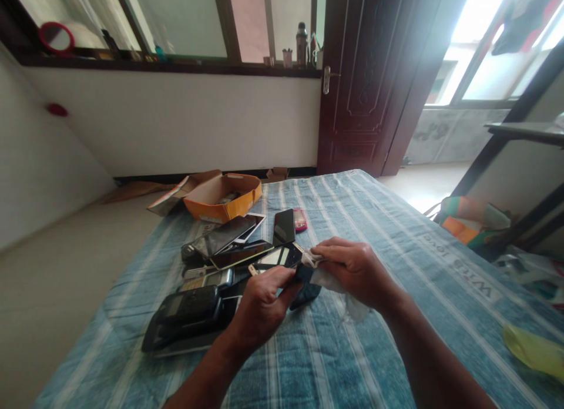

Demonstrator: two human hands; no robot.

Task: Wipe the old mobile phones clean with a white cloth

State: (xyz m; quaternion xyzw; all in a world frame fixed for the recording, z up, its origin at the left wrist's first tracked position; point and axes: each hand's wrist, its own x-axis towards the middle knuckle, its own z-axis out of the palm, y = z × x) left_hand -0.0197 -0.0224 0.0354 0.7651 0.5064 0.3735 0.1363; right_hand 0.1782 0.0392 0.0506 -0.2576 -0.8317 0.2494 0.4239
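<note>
My left hand (267, 297) grips the near edge of a dark phone (294, 255) with a light gold frame, its glass reflecting light. My right hand (355, 268) pinches a whitish cloth (328, 280) against the right end of that phone; part of the cloth hangs below the fingers. Several phones and other dark devices lie piled left of and beyond my hands, among them a black phone (284, 227) beside a pink-red one (301, 220). A bulky black device (189, 309) rests at the near left of the pile.
An open orange box (240, 205) with items inside stands at the bed's far left. Blue striped fabric (352, 215) covers the surface. A yellow item (531, 347) lies at the right. Beyond are a dark red door (361, 91) and a ledge with a bottle (301, 44).
</note>
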